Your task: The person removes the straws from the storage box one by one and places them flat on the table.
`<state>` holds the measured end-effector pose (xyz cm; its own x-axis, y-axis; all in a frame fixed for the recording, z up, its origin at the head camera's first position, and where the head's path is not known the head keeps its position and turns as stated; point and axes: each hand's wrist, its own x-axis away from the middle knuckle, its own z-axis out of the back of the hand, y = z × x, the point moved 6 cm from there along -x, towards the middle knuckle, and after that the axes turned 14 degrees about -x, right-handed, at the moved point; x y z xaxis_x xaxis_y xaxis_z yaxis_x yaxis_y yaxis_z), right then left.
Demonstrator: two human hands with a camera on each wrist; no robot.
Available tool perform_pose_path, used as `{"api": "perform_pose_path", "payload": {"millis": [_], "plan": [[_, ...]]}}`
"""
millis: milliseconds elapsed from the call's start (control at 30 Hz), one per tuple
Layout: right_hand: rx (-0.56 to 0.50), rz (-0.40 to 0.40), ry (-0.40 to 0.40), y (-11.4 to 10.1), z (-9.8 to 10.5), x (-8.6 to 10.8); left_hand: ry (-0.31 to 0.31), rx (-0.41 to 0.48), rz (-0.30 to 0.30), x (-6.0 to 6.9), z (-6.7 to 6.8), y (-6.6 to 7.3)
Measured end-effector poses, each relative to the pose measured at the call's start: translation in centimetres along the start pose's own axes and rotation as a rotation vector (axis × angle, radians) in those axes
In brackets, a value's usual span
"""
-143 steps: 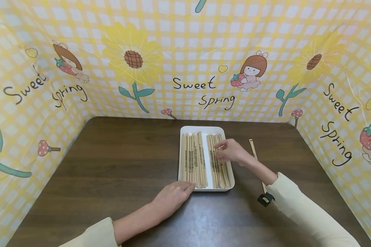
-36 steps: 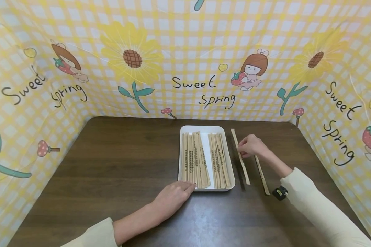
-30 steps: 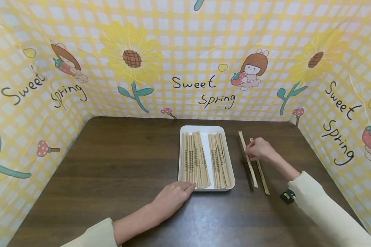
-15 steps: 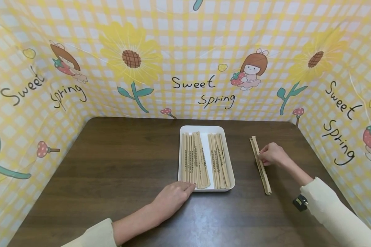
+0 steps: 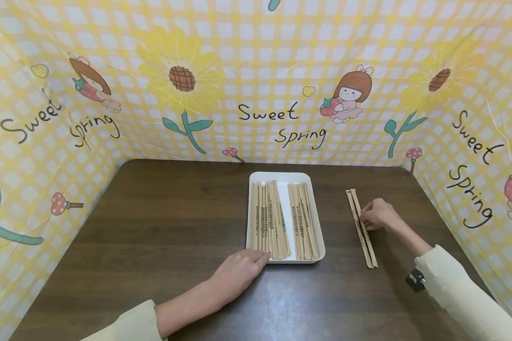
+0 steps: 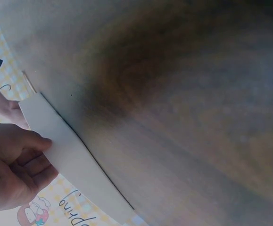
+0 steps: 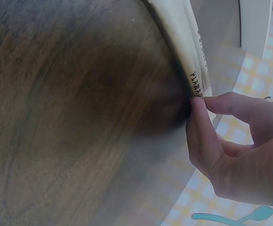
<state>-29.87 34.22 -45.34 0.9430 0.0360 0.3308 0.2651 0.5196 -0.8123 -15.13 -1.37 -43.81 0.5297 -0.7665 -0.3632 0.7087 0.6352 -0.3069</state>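
Paper-wrapped straws (image 5: 266, 222) lie in two groups in a white tray (image 5: 283, 194). At its near left corner my left hand (image 5: 239, 272) grips the tray; in the left wrist view the thumb is on the outer wall (image 6: 75, 150) and the fingers bend at its rim. My right hand (image 5: 380, 214) pinches a wrapped straw (image 5: 372, 255) between thumb and fingertips, right of the tray. This straw lies alongside another wrapped straw (image 5: 359, 229) on the table, nearly parallel. Printed lettering shows on the pinched straw (image 7: 183, 52) in the right wrist view.
A dark wooden table (image 5: 170, 218) carries everything. Yellow checked cloth (image 5: 256, 61) with printed flowers and words stands around its back and sides. A small black device (image 5: 416, 280) sits at the right wrist.
The right hand has taken a straw from the tray's right group and carried it rightward, down beside the straw on the table. The left hand has stayed at the tray's corner.
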Motion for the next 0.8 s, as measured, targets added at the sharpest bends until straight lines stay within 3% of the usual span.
{"api": "perform_pose_path", "payload": {"millis": [600,800], "plan": [[0.002,0.025,0.03,0.07,-0.55,-0.61,-0.021,-0.014,0.006,-0.04,-0.05,0.1],[0.064,0.029,0.037,-0.46,-0.43,-0.14,-0.027,-0.01,0.006,-0.08,-0.08,0.07]]}}
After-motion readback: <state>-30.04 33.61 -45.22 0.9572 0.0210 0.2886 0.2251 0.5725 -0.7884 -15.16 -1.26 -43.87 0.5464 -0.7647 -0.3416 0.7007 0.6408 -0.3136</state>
